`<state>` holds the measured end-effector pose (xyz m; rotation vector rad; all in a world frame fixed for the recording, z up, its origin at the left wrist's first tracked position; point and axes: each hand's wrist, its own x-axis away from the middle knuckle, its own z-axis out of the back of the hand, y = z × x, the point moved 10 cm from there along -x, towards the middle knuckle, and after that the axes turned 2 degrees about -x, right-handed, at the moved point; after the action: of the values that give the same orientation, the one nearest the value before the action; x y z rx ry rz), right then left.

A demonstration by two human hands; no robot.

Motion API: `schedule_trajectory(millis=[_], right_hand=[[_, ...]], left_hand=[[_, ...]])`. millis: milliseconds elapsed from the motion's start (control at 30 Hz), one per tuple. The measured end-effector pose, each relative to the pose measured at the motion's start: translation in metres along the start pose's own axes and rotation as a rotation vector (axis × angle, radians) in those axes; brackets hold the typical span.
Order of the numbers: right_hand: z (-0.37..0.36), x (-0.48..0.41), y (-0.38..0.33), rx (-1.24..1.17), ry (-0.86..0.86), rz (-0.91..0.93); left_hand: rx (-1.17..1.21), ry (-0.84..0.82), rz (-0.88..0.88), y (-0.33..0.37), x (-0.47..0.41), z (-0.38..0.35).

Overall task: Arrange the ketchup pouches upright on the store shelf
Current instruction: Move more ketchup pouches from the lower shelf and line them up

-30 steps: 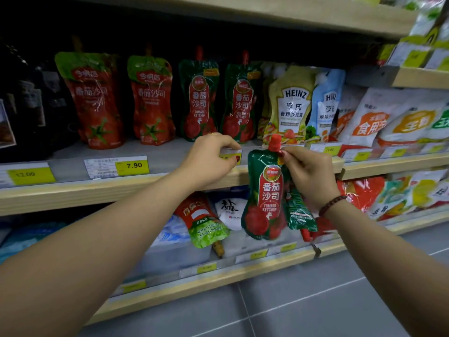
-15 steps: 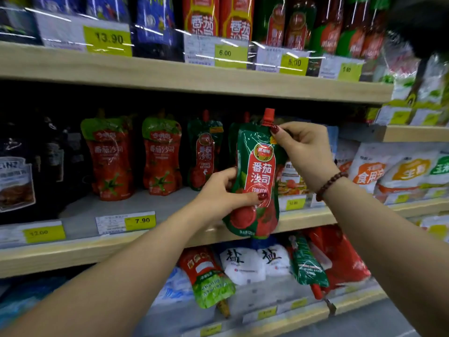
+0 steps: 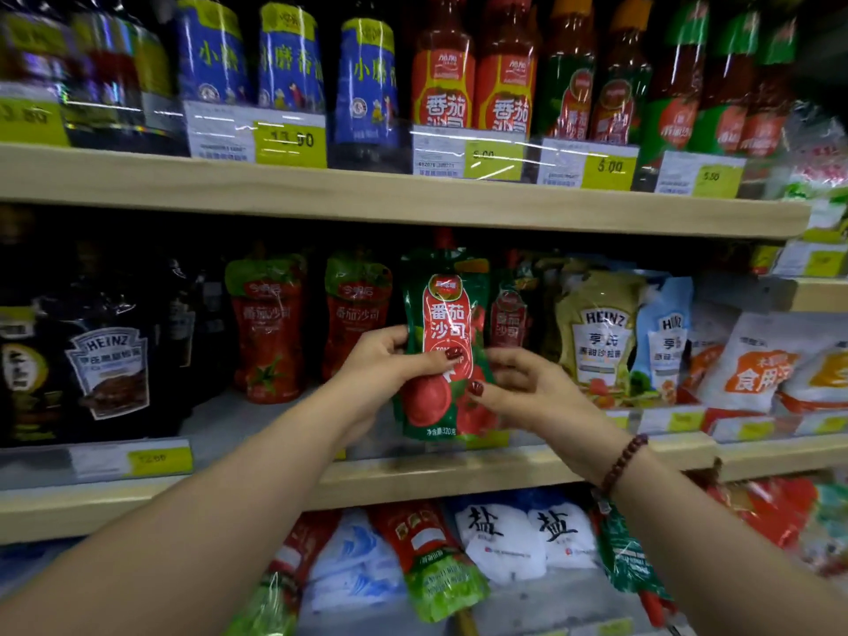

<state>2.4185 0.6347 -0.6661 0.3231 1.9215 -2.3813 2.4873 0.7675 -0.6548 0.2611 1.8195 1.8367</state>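
A green and red ketchup pouch (image 3: 443,314) with a red cap stands upright at the front of the middle shelf (image 3: 459,470). My left hand (image 3: 385,360) grips its left side, thumb across the label. My right hand (image 3: 518,387) holds its right lower side. Behind it stands another green pouch (image 3: 507,314), partly hidden. Two red ketchup pouches (image 3: 268,328) (image 3: 355,309) with green tops stand upright to the left.
Heinz pouches (image 3: 596,332) and white bags (image 3: 757,360) fill the shelf to the right, dark Heinz bottles (image 3: 110,360) the left. Sauce bottles (image 3: 443,71) line the upper shelf. On the lower shelf lie salt bags (image 3: 500,539) and tipped pouches (image 3: 436,571).
The pouch has gone from hanging below the shelf edge up and back into the middle shelf. My right hand moved from its cap to its lower right side.
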Motion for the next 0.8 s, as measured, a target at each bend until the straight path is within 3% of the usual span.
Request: schedule_trajectory(millis=[333, 567, 800], right_hand=[[-0.084, -0.033, -0.014, -0.116, -0.042, 0.116], [-0.121, -0.057, -0.013, -0.163, -0.042, 0.173], [-0.147, -0.069, -0.010, -0.010, -0.076, 0.242]], left_hand=[[-0.064, 0.130, 0.036, 0.005, 0.012, 0.080], [-0.368, 0.309, 0.011, 0.015, 0.024, 0.132], [-0.358, 0.447, -0.004, 0.009, 0.031, 0.159]])
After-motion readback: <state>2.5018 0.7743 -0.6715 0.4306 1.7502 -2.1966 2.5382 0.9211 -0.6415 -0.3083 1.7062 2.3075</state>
